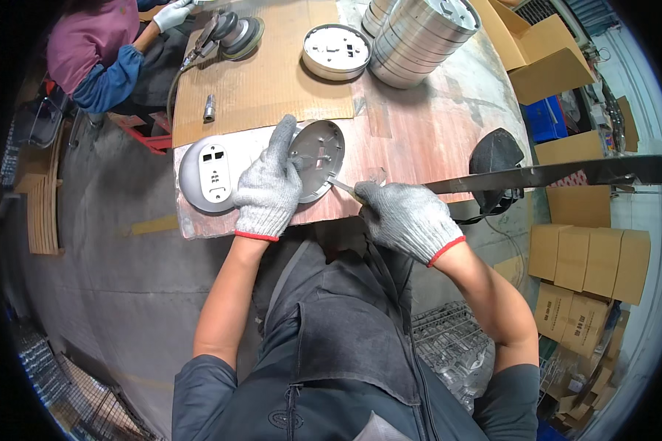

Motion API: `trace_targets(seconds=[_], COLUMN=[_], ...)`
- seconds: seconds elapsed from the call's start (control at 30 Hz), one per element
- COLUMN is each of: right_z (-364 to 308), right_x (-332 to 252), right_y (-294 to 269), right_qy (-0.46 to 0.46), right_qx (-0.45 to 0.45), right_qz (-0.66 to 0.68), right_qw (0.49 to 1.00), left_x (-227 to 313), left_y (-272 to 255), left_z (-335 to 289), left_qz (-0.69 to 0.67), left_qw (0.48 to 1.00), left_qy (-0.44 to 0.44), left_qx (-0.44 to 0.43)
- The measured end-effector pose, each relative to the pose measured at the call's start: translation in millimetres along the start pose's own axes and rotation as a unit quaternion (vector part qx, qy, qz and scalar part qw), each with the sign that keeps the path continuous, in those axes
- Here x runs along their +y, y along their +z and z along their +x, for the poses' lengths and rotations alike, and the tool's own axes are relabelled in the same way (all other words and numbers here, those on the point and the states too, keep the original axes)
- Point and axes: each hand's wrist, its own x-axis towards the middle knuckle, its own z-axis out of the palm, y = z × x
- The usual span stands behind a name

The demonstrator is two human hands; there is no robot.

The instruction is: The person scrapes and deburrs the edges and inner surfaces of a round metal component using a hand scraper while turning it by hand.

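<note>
My left hand (pixel 270 180), in a grey knit glove with a red cuff, grips a round metal cover (pixel 325 158) and holds it tilted, its hollow inner side toward my right. My right hand (pixel 410 217), gloved the same way, is closed around a narrow-bladed hand tool (pixel 340 184). The blade's tip meets the cover's lower right rim; most of the handle is hidden in my fist. Just left of my left hand, a second round silver cover (pixel 189 176) lies flat, with a white oblong plate (pixel 215 175) on it.
A round housing (pixel 336 53) and stacked metal rings (pixel 419 48) stand at the back. On the cardboard (pixel 287 95) are a disc sander (pixel 237 37) and small metal fitting (pixel 210 108). A metal bar (pixel 552 175) crosses the right side, by a black object (pixel 494 158). A co-worker (pixel 99 44) sits far left.
</note>
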Motion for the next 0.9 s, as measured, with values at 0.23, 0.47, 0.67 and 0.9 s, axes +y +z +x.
trace_targets(seconds=[0.23,0.47,0.67,0.9], right_z=[11.8,8.3,-3.6,-4.5], right_x=[-0.6,2.3,3.0,8.2], right_y=[-1.1,13.5,38.0,59.4], right_qy=[-0.02,0.015,0.011,0.008], right_qx=[-0.013,-0.02,0.014,0.062], right_qz=[-0.035,-0.01,0.014,0.007], right_qw=[0.999,1.0,1.0,0.998], left_x=[-13.4,-22.9,-33.1,-44.9], left_y=[4.8,-3.0,-0.3,6.8], left_z=[7.4,26.1,34.6,40.8], left_qz=[-0.017,-0.02,0.0,0.001], left_qw=[0.998,0.994,0.984,0.985], left_qy=[0.061,-0.079,-0.13,-0.114], left_qx=[0.031,-0.069,-0.124,-0.127])
